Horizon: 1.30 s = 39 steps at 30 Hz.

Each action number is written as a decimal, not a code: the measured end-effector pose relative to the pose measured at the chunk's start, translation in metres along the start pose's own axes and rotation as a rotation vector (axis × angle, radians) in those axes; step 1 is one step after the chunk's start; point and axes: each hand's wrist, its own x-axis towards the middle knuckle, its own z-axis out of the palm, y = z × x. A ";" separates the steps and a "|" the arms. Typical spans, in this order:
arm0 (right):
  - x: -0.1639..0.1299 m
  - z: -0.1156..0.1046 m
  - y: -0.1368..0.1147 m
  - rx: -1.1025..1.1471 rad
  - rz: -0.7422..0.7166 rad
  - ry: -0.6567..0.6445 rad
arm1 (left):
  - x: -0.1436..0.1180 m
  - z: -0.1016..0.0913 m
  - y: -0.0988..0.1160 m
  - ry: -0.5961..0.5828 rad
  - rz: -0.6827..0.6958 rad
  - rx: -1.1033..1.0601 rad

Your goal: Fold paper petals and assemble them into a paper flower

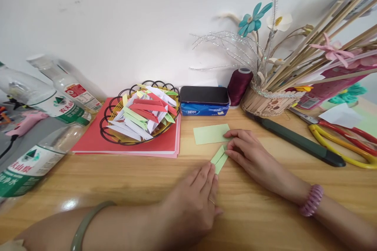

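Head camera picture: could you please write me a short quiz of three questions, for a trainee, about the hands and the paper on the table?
1. True or false: the right hand and the left hand both touch the folded green strip.
2. What lies on top of the blue tissue pack? A) a phone B) scissors C) a bottle
3. Fill in: the wire basket of folded papers stands on a stack of ____ paper.

Key
1. True; the fingertips of both hands press on it.
2. A, the black phone.
3. Red.
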 end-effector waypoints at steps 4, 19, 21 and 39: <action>0.001 -0.001 -0.002 -0.117 -0.027 -0.031 | 0.000 0.000 0.000 -0.009 0.007 0.006; -0.011 -0.008 -0.009 -0.260 -0.196 0.085 | -0.002 0.001 -0.002 -0.025 0.013 -0.028; -0.020 -0.008 -0.017 -0.282 -0.335 -0.107 | -0.002 0.002 -0.002 -0.031 0.011 -0.031; -0.042 -0.014 -0.001 -0.317 -0.259 -0.232 | -0.013 0.007 -0.007 0.050 -0.044 -0.098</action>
